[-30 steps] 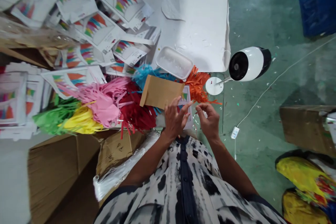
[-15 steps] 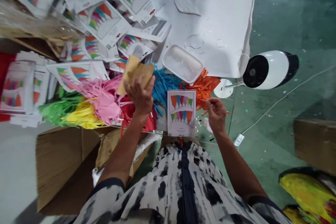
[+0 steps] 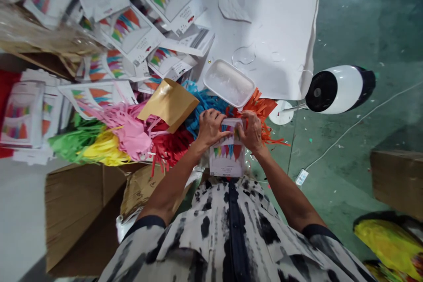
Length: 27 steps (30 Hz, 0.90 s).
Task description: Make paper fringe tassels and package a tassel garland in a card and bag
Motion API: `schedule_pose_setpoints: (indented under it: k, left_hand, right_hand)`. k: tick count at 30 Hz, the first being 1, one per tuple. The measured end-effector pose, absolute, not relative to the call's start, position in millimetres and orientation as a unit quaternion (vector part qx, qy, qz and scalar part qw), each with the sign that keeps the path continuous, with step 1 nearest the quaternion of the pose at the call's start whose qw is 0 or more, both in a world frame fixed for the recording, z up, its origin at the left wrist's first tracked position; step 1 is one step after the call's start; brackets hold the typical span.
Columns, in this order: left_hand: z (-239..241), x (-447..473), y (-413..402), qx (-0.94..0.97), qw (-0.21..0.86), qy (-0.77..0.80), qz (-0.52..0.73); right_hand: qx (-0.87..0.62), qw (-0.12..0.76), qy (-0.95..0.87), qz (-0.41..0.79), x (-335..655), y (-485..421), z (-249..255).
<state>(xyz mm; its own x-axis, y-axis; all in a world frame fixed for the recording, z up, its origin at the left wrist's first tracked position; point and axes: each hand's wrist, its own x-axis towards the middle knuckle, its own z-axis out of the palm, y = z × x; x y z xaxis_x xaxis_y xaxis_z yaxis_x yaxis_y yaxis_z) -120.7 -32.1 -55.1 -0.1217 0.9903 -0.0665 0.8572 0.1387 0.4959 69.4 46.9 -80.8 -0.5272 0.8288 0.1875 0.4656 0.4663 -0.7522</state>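
Observation:
A white printed packet with a picture of coloured tassel garlands lies in front of my body. My left hand grips its upper left corner, thumb on the printed face. At the upper right corner my right hand holds it the same way, fingers curled over the far edge. Blue paper fringe lies just beyond my left hand, and orange fringe lies beside my right. A folded tan paper sheet rests on the red fringe and pink fringe. What the fingertips do behind the packet is hidden.
Beyond the packet is a white tray. Many printed packets are heaped at the far left. Green fringe and yellow fringe lie left. A black-and-white device stands right; an open carton is below left.
My left hand has let go of the tan paper, which now lies on the fringe, and moved right to the packet. My right hand has moved left from the orange fringe onto the packet.

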Motion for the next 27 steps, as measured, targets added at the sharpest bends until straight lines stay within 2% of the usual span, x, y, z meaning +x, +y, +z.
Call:
schedule_pose_setpoints:
  k: [5,11,16,23,27]
  left_hand:
    - [-44.9,-116.6,-55.8,0.654,0.257,0.683,0.201]
    - [-3.8,-120.6,-64.6,0.63,0.33,0.625,0.322]
    - [15.7,-124.0,-69.8,0.551,0.455,0.554,0.427]
    - [28.4,-100.8,-85.4,0.541,0.403,0.548,0.494]
    - [34.7,-92.4,-89.7,0.502,0.42,0.537,0.532]
  right_hand:
    - [-0.362,0.274,-0.817,0.355,82.3,15.7,-64.0]
    - [-0.366,0.359,-0.787,0.342,94.0,-6.9,-16.0]
    - [-0.377,0.392,-0.768,0.338,104.6,-18.9,15.3]
    - [-0.387,0.433,-0.762,0.286,113.9,-32.8,33.9]
    - [-0.372,0.463,-0.741,0.314,115.7,-34.2,49.6]
